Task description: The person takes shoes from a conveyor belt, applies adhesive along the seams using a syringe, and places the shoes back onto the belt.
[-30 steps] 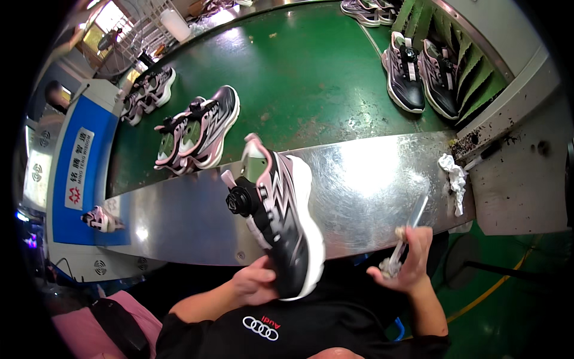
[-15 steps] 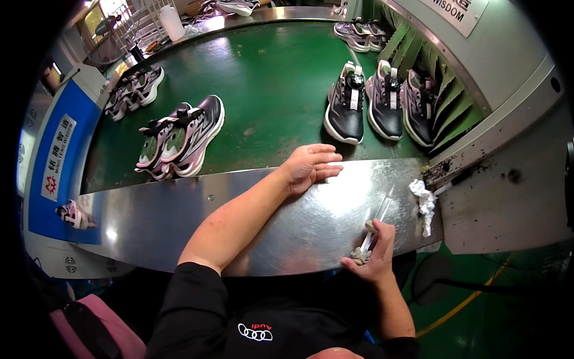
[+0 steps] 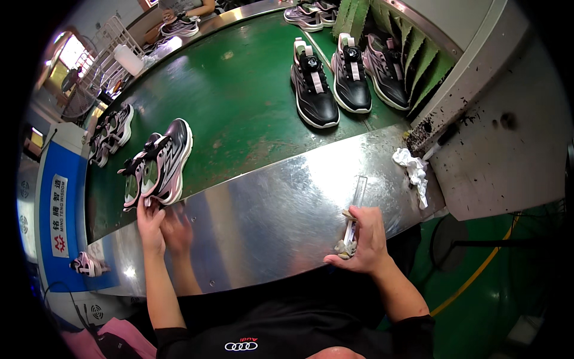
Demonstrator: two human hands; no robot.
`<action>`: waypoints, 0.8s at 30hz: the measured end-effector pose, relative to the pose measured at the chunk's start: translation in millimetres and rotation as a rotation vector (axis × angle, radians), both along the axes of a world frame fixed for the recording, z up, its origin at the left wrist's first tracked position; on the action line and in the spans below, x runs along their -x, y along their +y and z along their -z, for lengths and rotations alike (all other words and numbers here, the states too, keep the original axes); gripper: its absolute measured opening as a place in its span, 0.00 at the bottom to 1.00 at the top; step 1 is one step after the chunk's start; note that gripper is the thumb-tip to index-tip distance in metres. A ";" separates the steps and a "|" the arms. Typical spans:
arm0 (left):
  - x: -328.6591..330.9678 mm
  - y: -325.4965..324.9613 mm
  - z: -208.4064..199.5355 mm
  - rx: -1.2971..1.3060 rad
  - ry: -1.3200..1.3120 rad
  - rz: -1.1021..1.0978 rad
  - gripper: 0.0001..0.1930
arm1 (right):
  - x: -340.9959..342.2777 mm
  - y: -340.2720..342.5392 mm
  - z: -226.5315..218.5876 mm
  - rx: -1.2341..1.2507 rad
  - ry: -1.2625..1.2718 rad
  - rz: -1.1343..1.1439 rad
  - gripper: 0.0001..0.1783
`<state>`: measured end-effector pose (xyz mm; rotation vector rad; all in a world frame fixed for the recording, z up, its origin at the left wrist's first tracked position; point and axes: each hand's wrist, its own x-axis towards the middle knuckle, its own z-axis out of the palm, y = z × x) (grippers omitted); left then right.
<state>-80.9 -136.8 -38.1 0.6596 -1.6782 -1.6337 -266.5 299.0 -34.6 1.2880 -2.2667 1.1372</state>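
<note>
A: State the step in hand.

B: From where I stand, it appears to be taking up a shoe. The left hand [image 3: 152,224] is at the heel of the right-hand shoe [image 3: 170,160] of the left pair, at the border of the green surface [image 3: 239,125] and the metal ledge [image 3: 257,221]. Its fingers are held narrow; I cannot tell whether they grip.

A: And the right hand [image 3: 368,239]?

B: Curled around a slender clear implement [image 3: 350,230], with pale lumps [image 3: 344,246] near the thumb.

A: What does the next move call for?

B: In my judgement, a secure heel grip, then a lift clear of the neighbouring shoe [image 3: 132,183], with the implement kept away from the upper.

A: Give the counts.

B: Left pair: 2 shoes. Row beside the green flaps [image 3: 418,57]: 3 shoes. Behind that row: 2 visible. Far-left cluster [image 3: 122,125]: at least 2; overlap prevents an exact count. Shoe [image 3: 181,26] near a co-worker's arm [image 3: 206,8]: 1. Crumpled white paper [image 3: 412,167]: 1. Clear implement: 1.
</note>
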 end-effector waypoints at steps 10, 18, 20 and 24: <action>76.1 -22.0 -20.4 0.115 -0.104 0.061 0.29 | -7.3 2.0 -5.5 -0.063 -0.021 0.038 0.50; -21.1 84.5 -36.2 0.608 -0.252 0.305 0.48 | -13.4 25.4 -10.1 0.029 -0.417 -0.022 0.53; -30.2 122.1 -31.1 0.840 -0.252 0.360 0.50 | -15.0 31.7 -7.2 0.012 -0.442 -0.043 0.54; -29.7 91.7 -35.7 -0.243 -0.123 0.402 0.45 | -19.1 42.1 -0.7 0.122 -0.786 -0.045 0.59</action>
